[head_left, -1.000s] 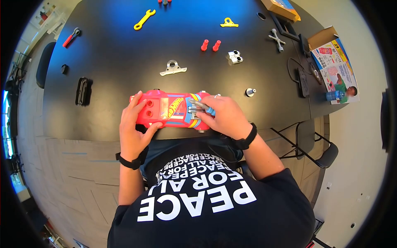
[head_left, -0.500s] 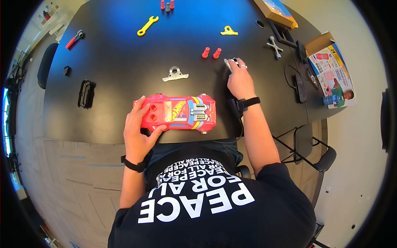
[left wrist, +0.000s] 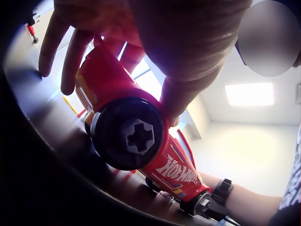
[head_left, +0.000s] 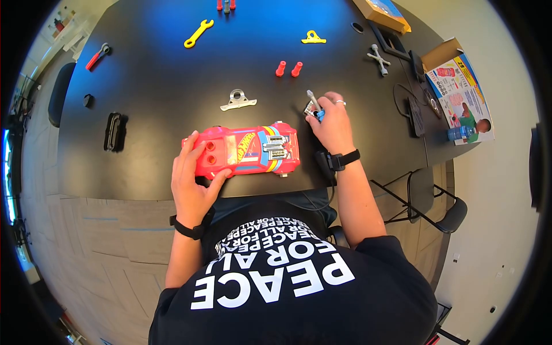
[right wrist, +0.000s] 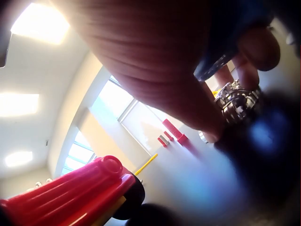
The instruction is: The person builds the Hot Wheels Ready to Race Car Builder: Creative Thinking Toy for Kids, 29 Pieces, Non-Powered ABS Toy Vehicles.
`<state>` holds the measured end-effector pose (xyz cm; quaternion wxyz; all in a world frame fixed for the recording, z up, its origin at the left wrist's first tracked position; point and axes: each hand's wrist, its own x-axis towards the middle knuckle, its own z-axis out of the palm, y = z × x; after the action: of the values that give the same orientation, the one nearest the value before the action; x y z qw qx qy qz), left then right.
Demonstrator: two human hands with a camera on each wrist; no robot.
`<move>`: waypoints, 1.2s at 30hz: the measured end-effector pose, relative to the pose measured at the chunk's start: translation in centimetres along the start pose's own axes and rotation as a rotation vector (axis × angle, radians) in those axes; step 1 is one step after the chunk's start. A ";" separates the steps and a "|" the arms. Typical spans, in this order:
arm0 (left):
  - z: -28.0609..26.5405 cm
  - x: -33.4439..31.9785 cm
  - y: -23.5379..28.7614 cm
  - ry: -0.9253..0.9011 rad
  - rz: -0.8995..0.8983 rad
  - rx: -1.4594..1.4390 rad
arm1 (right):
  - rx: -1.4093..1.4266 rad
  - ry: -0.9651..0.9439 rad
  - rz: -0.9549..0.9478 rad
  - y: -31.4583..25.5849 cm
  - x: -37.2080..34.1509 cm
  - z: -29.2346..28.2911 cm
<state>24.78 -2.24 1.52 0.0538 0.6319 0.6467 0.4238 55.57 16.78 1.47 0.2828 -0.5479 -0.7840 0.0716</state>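
A red toy car (head_left: 241, 150) lies on the black table, its nose to the right, with a silver engine on its hood. My left hand (head_left: 192, 169) grips its rear, fingers over the top and thumb on the near side. In the left wrist view a black wheel (left wrist: 129, 134) with a grey hex hub faces the camera. My right hand (head_left: 334, 123) holds a grey-shafted toy screwdriver (head_left: 313, 100) with a blue part against the palm. The same hand's thumb and fingertips pinch a silver engine piece (right wrist: 239, 102) low over the table, partly hidden by the hand.
Beyond the car lie a silver bracket (head_left: 238, 100), two red pegs (head_left: 280, 69), a yellow wrench (head_left: 199, 34) and a yellow bracket (head_left: 313, 38). A grey cross wrench (head_left: 379, 60) and a box (head_left: 463, 98) are at the right. A red-handled ratchet (head_left: 98, 56) lies far left.
My right hand left the car's hood with the screwdriver, reached out to the silver engine piece, and has drawn it slightly nearer. The left hand has stayed on the car.
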 end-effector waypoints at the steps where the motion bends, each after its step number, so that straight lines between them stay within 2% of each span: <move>1: 0.1 0.0 0.1 -0.003 -0.003 -0.003 | -0.001 0.005 0.003 0.1 0.0 -0.1; 4: 0.2 0.0 0.3 -0.007 0.001 0.026 | 0.001 -0.088 0.006 -0.2 0.0 -0.6; 6: 0.1 0.1 0.6 -0.002 0.001 0.064 | 0.349 -0.048 0.129 -1.4 -0.2 -1.7; 7: 0.0 0.1 1.0 -0.014 0.007 0.044 | 0.354 -0.054 0.118 -2.6 -0.2 -2.8; 9: -0.1 -0.1 1.4 -0.028 0.001 0.031 | 0.609 -0.181 0.156 -6.0 -0.5 -6.1; 10: 0.0 -0.1 1.4 -0.040 -0.008 0.002 | 0.516 -0.318 0.180 -7.6 -0.6 -7.5; 11: 0.1 -0.1 1.3 -0.054 -0.013 -0.027 | 0.521 -0.324 0.179 -8.1 -1.1 -7.0; 13: 0.3 0.1 1.5 -0.047 -0.017 -0.026 | 0.517 -0.225 -0.281 -9.6 -1.9 -5.4; 17: 0.9 0.1 2.0 -0.033 -0.022 -0.061 | 0.523 -0.263 -0.396 -13.4 -2.8 -3.2; 19: 1.5 -0.4 1.9 -0.012 -0.029 -0.061 | 0.512 -0.473 -0.388 -14.8 -2.5 -2.6; 23: 2.0 -0.9 2.1 0.016 -0.054 -0.070 | 0.400 -0.521 -0.404 -16.2 -2.1 -0.8; 27: 1.8 -1.2 2.0 0.054 -0.033 -0.085 | 0.484 -0.476 -0.411 -16.9 -2.2 -0.1; 29: 1.4 -1.5 1.8 0.169 0.011 -0.120 | 0.619 -0.350 -0.383 -17.0 -2.3 -0.4; 30: 0.4 -0.9 2.8 0.203 0.041 -0.068 | 0.618 -0.352 -0.382 -17.1 -2.3 -0.8; 31: 0.5 -0.9 2.8 0.201 0.039 -0.071 | 0.612 -0.356 -0.308 -17.4 -2.3 -1.4; 33: 0.6 -0.9 2.9 0.149 -0.077 -0.441 | 0.604 -0.360 -0.227 -17.4 -2.6 -1.5; 34: 0.8 -0.2 3.1 0.195 0.009 -0.369 | 0.620 -0.328 -0.242 -17.2 -2.7 -1.0; 35: 1.0 -0.1 2.5 0.191 0.011 -0.371 | 0.637 -0.294 -0.259 -17.1 -2.9 -0.6; 36: 0.9 0.2 1.9 0.111 0.013 -0.370 | 0.636 -0.289 -0.256 -16.9 -3.1 -0.4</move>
<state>26.77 -1.95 2.24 0.1304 0.5909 0.5558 0.5699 42.73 7.38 7.84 0.3320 -0.3142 -0.8166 0.3525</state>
